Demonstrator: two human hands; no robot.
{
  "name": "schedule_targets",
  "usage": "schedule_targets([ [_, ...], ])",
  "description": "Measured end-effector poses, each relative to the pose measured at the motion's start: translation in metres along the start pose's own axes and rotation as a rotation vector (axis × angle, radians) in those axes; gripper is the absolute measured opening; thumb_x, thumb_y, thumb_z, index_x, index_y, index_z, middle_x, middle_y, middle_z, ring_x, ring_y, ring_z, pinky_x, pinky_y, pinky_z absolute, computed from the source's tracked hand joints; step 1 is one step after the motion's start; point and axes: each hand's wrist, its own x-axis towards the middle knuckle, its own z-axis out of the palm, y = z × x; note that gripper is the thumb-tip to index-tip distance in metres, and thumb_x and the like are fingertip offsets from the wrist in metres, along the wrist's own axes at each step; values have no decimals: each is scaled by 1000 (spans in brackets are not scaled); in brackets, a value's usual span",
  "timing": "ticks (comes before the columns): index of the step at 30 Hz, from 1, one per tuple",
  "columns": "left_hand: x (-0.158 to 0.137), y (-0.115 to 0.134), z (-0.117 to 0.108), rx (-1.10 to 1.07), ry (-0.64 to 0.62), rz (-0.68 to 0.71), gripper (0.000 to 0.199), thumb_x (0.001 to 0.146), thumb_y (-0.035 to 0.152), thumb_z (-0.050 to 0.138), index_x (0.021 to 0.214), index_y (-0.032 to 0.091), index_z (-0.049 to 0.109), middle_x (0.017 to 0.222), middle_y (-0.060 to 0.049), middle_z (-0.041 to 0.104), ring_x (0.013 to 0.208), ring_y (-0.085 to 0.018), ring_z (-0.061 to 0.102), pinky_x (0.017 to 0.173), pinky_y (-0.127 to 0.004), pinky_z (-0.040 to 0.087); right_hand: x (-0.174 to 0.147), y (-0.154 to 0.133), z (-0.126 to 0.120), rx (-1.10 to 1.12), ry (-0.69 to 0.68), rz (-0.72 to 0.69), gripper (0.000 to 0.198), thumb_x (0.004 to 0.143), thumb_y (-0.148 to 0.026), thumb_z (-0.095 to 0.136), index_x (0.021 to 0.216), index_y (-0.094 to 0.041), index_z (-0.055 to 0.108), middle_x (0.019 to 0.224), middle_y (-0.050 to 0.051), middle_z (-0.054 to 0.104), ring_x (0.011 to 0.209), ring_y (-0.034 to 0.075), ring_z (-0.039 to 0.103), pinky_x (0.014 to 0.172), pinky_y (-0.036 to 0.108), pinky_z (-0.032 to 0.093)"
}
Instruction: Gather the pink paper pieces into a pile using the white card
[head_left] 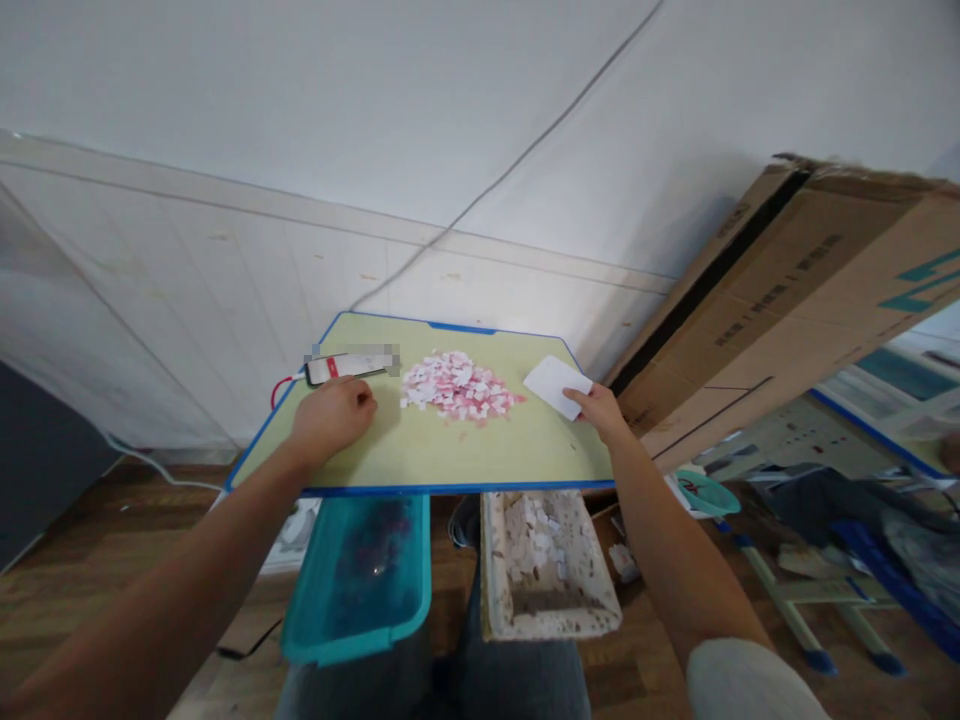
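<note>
My right hand (594,408) pinches the near corner of a white sheet of paper (553,385), which is over the right side of the pale green tabletop (450,462). Curled closed, my left hand (334,415) rests on the left side of the same surface, with no object showing in its fingers. Just beyond that hand lies a phone (345,366) with its screen lit and a red-and-white cable attached. Between both hands is a loose pile of small white and pink paper pieces (457,385).
Below the table's front edge sit a teal plastic bin (306,600) and a stained white box (609,612) holding white scraps. Large flattened cardboard (750,310) leans at the right. A grey cable (517,165) runs down the wall behind. A green basin (709,493) stands further right.
</note>
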Motion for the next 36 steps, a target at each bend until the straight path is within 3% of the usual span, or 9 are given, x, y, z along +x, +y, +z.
schedule_targets([
  [5, 27, 1, 13, 6, -13, -59, 28, 88, 43, 49, 87, 27, 72, 107, -5, 72, 89, -28, 67, 71, -39, 49, 26, 0, 0, -16, -146, 40, 40, 67, -41, 81, 98, -18, 73, 80, 6, 77, 69, 22, 69, 61, 34, 57],
  [11, 28, -4, 15, -56, -16, -39, 29, 86, 43, 49, 89, 26, 72, 104, -3, 72, 92, -25, 66, 72, -35, 47, 3, 12, -9, 63, -266, 7, 45, 65, -44, 84, 100, -17, 76, 86, 6, 78, 77, 25, 71, 67, 34, 57],
  [19, 28, 1, 7, -70, -52, -33, 31, 86, 43, 48, 89, 24, 71, 107, -4, 72, 95, -25, 65, 69, -33, 44, -51, -2, -10, 19, -151, -3, 47, 64, -47, 87, 100, -18, 80, 90, 7, 80, 80, 28, 72, 71, 38, 57],
  [24, 28, 2, 7, -70, -54, -43, 30, 85, 43, 49, 90, 24, 72, 107, -5, 73, 94, -25, 65, 70, -33, 44, -76, -6, -8, 23, -186, -17, 46, 67, -48, 87, 102, -18, 79, 104, 8, 79, 86, 27, 73, 77, 37, 57],
  [30, 27, 1, 9, -71, -28, -27, 31, 86, 41, 48, 89, 23, 73, 103, -5, 72, 91, -23, 64, 72, -32, 44, -85, 0, -14, -52, -5, -40, 48, 70, -49, 84, 105, -17, 78, 103, 9, 79, 85, 27, 73, 73, 36, 57],
  [36, 27, 0, 11, -85, -7, -10, 28, 85, 40, 50, 87, 23, 72, 102, -4, 72, 89, -23, 63, 70, -32, 43, -109, -3, -3, -20, -66, 4, 46, 72, -48, 83, 104, -15, 77, 99, 10, 79, 79, 26, 73, 67, 35, 58],
])
